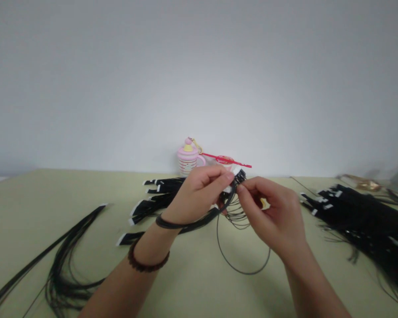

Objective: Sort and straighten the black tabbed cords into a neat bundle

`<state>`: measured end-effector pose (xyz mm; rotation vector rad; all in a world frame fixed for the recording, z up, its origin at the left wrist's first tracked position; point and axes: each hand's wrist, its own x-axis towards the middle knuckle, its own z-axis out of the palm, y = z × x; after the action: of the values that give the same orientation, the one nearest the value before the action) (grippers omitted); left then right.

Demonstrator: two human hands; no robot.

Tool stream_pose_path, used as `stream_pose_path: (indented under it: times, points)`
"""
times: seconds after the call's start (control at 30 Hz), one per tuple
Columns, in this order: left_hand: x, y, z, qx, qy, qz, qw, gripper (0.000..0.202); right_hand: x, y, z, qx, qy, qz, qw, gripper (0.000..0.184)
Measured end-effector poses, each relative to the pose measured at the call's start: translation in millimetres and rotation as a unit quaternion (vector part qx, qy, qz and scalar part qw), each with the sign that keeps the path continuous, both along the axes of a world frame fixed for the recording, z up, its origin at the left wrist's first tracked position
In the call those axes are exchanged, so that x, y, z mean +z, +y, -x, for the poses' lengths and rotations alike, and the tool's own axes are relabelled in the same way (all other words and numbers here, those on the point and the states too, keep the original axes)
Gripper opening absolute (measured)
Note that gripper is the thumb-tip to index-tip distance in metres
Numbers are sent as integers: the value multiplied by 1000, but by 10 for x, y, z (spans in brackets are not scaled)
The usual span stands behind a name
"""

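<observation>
My left hand (197, 194) pinches the end of a bundle of black cords (212, 217), where a white band and several dark tips (240, 176) show. The bundle bends back beneath the left wrist. My right hand (277, 214) has its thumb and index finger pressed together right beside those tips, at thin black cord. Exactly what sits between the fingertips is too small to make out. Below both hands hangs a wide loop of thin black cord (245, 273), with several smaller loops above it.
Black cord bundles with white ends (152, 203) lie behind my left forearm. Loose black cords (61, 269) curve at the left. A large pile of black cords (368, 221) lies at the right. A pink cup (187, 161) and a red stick (227, 160) are by the wall.
</observation>
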<state>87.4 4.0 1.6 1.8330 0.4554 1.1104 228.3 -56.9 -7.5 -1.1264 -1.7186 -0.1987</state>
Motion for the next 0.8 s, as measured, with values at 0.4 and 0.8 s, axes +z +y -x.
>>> stream_pose_path:
  times: [0.4,0.8]
  points:
    - [-95,52,-4,7,107,-7,994,22,5,27,-70,13,-3,17,1000,18]
    - [31,220,137,217,-7,-12,976,22,51,-71,-243,33,41,51,997,10]
